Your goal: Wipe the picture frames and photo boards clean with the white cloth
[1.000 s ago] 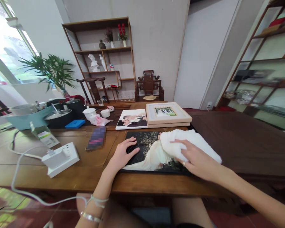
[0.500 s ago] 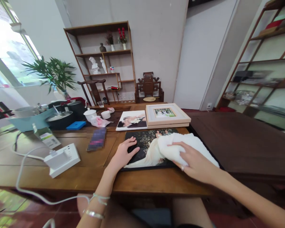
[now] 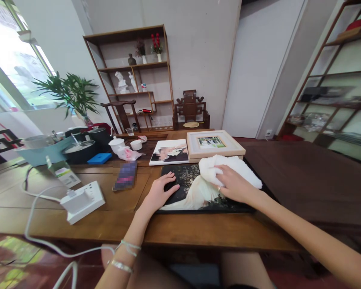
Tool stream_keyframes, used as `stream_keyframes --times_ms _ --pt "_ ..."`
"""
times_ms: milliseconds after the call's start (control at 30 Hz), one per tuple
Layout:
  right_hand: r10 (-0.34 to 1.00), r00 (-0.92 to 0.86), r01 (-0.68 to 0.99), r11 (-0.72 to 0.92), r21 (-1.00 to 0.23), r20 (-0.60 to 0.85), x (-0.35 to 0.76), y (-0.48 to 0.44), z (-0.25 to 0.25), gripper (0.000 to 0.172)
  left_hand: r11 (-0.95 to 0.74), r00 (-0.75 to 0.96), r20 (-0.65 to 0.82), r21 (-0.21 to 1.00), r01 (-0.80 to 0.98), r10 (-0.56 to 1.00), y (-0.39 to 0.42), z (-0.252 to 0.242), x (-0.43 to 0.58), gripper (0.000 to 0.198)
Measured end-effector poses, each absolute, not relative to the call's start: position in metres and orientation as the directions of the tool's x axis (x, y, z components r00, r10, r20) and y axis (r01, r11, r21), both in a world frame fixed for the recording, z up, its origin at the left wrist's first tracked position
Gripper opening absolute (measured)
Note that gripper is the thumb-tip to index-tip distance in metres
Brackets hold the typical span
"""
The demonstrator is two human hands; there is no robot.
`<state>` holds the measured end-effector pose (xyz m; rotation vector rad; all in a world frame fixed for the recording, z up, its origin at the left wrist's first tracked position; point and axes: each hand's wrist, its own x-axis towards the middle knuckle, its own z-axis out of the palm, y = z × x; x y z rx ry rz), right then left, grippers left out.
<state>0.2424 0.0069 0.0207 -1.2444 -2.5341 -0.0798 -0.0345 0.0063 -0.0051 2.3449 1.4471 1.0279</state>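
A large dark photo print (image 3: 195, 192) showing a white gown lies flat on the wooden table (image 3: 114, 224) in front of me. My left hand (image 3: 159, 193) rests flat on its left edge, fingers spread. My right hand (image 3: 233, 184) presses a white cloth (image 3: 228, 168) onto the upper right part of the print, fingers curled over the cloth. The cloth hides the print's upper right corner.
Behind the print lie a smaller photo print (image 3: 169, 152) and a framed picture (image 3: 215, 143). To the left are a white power strip (image 3: 82, 196) with its cable, a phone (image 3: 125, 176), a small carton (image 3: 61, 172), cups, pots and a blue tray. Shelves stand along the walls.
My right hand has slid the white cloth up and away across the print, toward the framed picture. My left hand stays on the print's left edge.
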Motion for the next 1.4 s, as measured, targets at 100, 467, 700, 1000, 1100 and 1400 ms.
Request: stream_keyframes --times_ms 100,467,700,1000,1100,1400 --pt "0.738 -0.620 0.738 0.664 -0.122 0.268 0.233 -0.045 0.021 0.020 -0.488 0.269 0.444 0.513 0.706 0.855 0.007 -0.007 -0.034 0.035" --pt "0.700 -0.659 0.677 0.712 -0.189 0.275 0.218 -0.057 0.028 0.016 -0.482 0.285 0.421 0.498 0.721 0.861 0.006 -0.008 -0.036 0.040" --pt "0.756 -0.583 0.776 0.627 -0.071 0.298 0.235 0.043 0.022 0.028 -0.476 0.287 0.407 0.507 0.719 0.867 0.006 -0.006 -0.036 0.040" --pt "0.695 -0.650 0.710 0.700 -0.081 0.306 0.221 -0.014 0.022 0.017 -0.486 0.273 0.437 0.510 0.710 0.857 0.008 -0.011 -0.035 0.038" --pt "0.671 -0.690 0.661 0.737 -0.142 0.271 0.216 -0.059 0.018 0.018 -0.490 0.274 0.443 0.504 0.711 0.854 0.009 -0.012 -0.036 0.038" --pt "0.618 -0.723 0.582 0.786 -0.210 0.310 0.211 -0.049 0.027 0.012 -0.488 0.288 0.428 0.492 0.721 0.857 0.009 -0.010 -0.037 0.038"
